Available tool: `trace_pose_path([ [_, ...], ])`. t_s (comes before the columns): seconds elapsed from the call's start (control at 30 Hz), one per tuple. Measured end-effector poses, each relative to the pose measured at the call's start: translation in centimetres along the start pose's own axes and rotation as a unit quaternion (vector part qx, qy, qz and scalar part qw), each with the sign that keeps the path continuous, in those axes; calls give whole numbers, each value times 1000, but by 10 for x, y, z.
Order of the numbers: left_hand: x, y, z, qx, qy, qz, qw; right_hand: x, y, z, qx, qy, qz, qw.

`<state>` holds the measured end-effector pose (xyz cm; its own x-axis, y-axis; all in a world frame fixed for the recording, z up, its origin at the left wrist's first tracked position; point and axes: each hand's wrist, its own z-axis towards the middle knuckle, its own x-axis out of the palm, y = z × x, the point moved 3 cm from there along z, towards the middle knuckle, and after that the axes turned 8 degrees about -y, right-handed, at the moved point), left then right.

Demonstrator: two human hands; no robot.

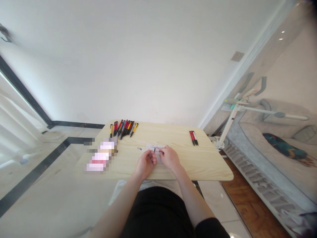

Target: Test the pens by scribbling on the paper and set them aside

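Note:
My left hand [146, 162] is over the near middle of the table with its fingers curled inward. Right beside it, my right hand [170, 157] has thumb and fingers pinched together. A small dark slim piece [155, 149] shows at the fingertips between the two hands; which hand grips it is too small to tell. Under and behind the fingers lies a pale sheet [150, 146], possibly paper or a thin bag, partly covered by the hands. Left of it a tiny part, perhaps a pen piece [139, 148], rests on the wood.
The light wooden table [208, 165] stands against a white wall [148, 66]. Several red, yellow, blue and black pens [126, 128] lie at its back left. Two pens [193, 138] lie side by side at the right. A pixelated item [102, 155] is on the left edge.

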<state>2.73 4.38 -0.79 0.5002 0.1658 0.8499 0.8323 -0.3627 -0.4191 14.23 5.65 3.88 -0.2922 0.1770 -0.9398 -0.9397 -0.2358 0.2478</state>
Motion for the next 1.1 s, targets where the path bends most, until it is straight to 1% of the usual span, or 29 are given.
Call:
trace_pose_path([
  [0.07,1,0,0,-3,-1,-4,1000,1,-3,0,-2,-12,0,1000],
  [0.17,3,-1,-2,9,4,1,1000,3,5,2,-53,-20,12,998],
  [0.27,3,-4,-3,30,10,0,999,6,18,7,-89,-1,19,996],
  [0.37,2,-6,-4,44,14,-16,999,8,23,10,-99,17,12,995],
  [0.43,1,-7,-4,41,13,-20,999,6,20,10,-94,23,6,995],
  [0.6,2,-7,-5,29,8,-25,999,-3,6,9,-44,12,-18,999],
  [0.77,2,-7,-5,25,1,-19,999,-2,9,7,-56,28,9,998],
  [0.83,1,-7,-5,29,0,-17,999,-1,8,6,-48,30,12,998],
  [0.93,2,-6,-5,27,6,-8,1000,-3,-4,5,-21,14,5,1000],
  [1.1,3,-6,-6,21,5,6,1000,-15,-29,3,13,-28,29,999],
])
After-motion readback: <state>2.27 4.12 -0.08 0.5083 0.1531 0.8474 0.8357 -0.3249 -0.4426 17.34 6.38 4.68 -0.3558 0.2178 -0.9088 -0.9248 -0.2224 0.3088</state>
